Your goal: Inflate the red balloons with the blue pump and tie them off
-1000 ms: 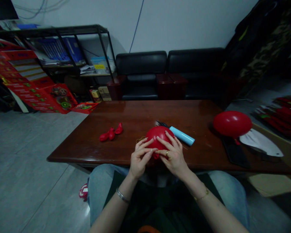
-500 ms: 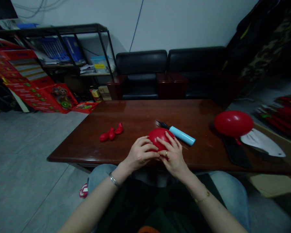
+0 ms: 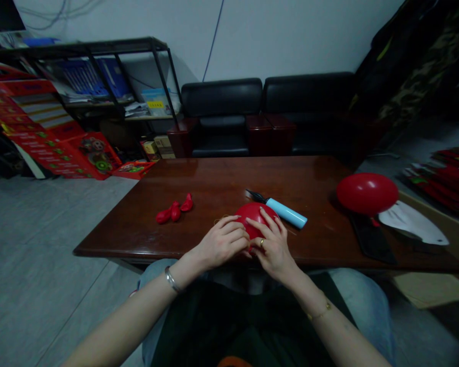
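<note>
A red inflated balloon is between my hands, close to the front edge of the brown table. My left hand has its fingers curled against the balloon's near left side, at the neck end. With fingers bent over its top and right side, my right hand grips the balloon too. The balloon's neck is hidden by my fingers. A thin yellowish string shows in a loop beside my left fingers. Just behind the balloon lies a light blue hand pump with a black nozzle end.
Several small red uninflated balloons lie on the table at left. Another inflated red balloon rests at right, by a dark flat object and a white piece. Black sofas stand behind the table.
My left hand has shifted slightly, its fingers more closed near the balloon's neck. A loop of thin string now shows beside it. My right hand stays on the balloon.
</note>
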Demonstrator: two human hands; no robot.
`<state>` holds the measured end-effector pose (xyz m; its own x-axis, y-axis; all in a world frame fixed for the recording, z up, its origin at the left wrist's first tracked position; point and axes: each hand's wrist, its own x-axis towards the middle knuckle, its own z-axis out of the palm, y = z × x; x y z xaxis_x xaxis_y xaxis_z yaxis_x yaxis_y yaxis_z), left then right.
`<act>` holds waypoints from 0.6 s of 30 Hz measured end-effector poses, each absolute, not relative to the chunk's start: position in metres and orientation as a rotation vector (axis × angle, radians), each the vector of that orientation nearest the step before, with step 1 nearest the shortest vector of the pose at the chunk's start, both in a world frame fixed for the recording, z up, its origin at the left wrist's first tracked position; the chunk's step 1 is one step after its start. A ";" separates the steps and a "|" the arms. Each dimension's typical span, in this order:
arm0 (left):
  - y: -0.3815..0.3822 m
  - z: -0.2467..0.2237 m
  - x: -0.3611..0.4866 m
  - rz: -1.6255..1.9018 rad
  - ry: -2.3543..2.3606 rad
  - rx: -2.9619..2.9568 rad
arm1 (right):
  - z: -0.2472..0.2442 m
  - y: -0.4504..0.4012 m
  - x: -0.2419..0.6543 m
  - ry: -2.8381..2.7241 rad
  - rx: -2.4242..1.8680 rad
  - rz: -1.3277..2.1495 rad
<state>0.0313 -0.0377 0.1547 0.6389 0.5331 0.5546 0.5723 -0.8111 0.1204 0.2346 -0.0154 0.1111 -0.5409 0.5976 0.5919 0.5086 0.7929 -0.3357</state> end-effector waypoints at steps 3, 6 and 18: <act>-0.040 0.146 0.031 -0.965 -0.904 -2.769 | 0.111 -0.017 0.235 -2.247 -0.813 0.204; -0.038 0.137 0.027 -0.986 -1.002 -2.743 | 0.110 -0.018 0.237 -2.215 -0.822 0.246; -0.058 0.144 0.027 -1.219 -1.406 -3.025 | 0.100 -0.015 0.242 -2.020 -0.831 0.293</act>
<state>0.0274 -0.0579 0.1435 0.4737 0.7833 0.4025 0.5093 -0.6165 0.6005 0.2420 -0.0155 0.1002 -0.3651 0.6570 0.6596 0.4427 0.7458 -0.4978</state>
